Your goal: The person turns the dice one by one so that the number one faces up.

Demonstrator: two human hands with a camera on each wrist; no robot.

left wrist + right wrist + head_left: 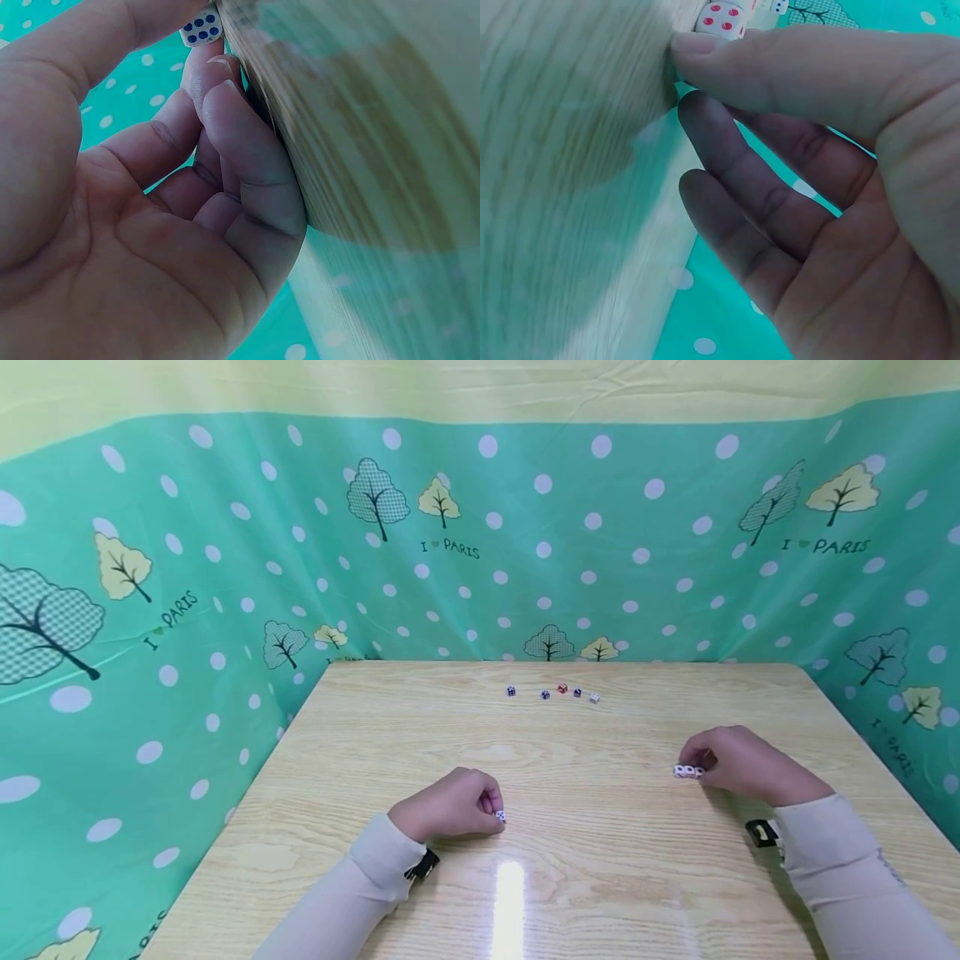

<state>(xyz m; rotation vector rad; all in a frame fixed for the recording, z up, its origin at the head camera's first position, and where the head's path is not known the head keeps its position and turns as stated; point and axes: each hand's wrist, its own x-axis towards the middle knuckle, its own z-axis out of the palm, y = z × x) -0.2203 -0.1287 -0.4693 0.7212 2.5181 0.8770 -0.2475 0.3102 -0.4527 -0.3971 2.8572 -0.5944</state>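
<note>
In the head view my left hand (pixel 453 802) is low over the table at centre left. It pinches a white die (pixel 501 816) between thumb and index finger. The left wrist view shows six blue pips on that die (pixel 201 28), with the other fingers curled below. At the right, my right hand (pixel 750 764) is at a short row of white dice (pixel 688 771) on the table. Its thumb and index finger pinch a white die (pixel 720 19) with red pips at the row's end. The index fingertip is hidden behind it.
Toward the far edge of the wooden table (pixel 420 718) lie several small dice: dark blue dice (pixel 545 695), a red die (pixel 562 688) and a white die (pixel 594 698). A green dotted curtain (pixel 450 602) stands around the table's back and sides.
</note>
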